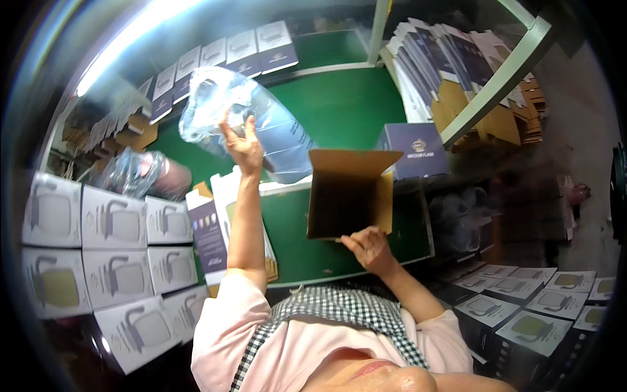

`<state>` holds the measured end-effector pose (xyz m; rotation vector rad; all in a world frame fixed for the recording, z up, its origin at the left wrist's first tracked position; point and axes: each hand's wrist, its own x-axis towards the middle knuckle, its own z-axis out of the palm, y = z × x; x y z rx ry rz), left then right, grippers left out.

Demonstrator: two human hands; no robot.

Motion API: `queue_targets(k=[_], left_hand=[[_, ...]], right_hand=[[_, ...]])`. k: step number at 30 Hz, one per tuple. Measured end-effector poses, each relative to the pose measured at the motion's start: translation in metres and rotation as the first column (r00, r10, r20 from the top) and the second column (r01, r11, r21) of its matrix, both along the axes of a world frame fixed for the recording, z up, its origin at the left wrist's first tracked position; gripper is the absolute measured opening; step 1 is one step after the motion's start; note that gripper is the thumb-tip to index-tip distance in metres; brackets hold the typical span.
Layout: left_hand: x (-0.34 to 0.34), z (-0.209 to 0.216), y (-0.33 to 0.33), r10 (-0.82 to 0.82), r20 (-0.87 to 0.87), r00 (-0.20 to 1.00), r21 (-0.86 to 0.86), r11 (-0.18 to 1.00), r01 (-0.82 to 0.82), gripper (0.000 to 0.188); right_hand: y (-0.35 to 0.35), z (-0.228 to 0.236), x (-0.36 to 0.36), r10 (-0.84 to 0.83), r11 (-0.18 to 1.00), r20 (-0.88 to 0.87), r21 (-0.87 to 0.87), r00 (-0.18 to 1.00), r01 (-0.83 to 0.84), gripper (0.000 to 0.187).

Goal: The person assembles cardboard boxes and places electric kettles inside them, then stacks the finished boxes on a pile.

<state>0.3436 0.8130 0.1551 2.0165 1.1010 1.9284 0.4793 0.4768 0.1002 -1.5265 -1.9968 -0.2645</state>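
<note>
Head view looks down on a person at a green counter, both hands busy. Left hand is raised high, fingers spread and curled against a blue item in a clear plastic bag, which tilts in the air over the far part of the counter, likely lifted so its lower end can line up with an opening. Right hand pinches the lower edge of an open brown-lined carton, thumb on top, tipping its mouth toward the person with one flap standing up, seemingly to keep it steady and open. Bag and carton are near each other but apart. Finished white boxes are stacked at the left, flat blue carton blanks lean in a rack at the far right, and another bagged item lies at the left.
</note>
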Motion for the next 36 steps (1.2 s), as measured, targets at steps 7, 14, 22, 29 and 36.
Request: queue_targets(k=[7,14,22,29,36], left_hand=[[-0.161,0.188,-0.158,-0.341,0.33,0.88,-0.337,0.829,0.447,0.04],[-0.048,0.139,-0.205,-0.568,0.525,0.634,-0.305,0.57,0.763,0.031],[0.003,0.033,-0.209,-0.496,-0.203,0.844,-0.198,0.865,0.461,0.046],[-0.034,-0.018,-0.218,-0.099,-0.956,0.277,-0.054,0.985,0.166,0.055],[-0.025,-0.025,-0.212,-0.406,-0.395,0.824,-0.365,0.893,0.265,0.067]], right_hand=[[0.007,-0.008,-0.008,0.017,0.998,-0.124,0.07,0.992,-0.009,0.02],[-0.014,-0.031,0.0,0.08,0.987,-0.219,0.152,0.972,-0.047,0.016],[-0.015,-0.028,0.008,0.149,0.975,-0.076,0.18,0.986,-0.133,0.019],[-0.023,0.027,0.021,0.079,0.997,0.041,-0.008,0.996,-0.078,0.029],[0.065,0.059,0.041,0.084,0.989,-0.447,-0.071,0.891,-0.129,0.071]])
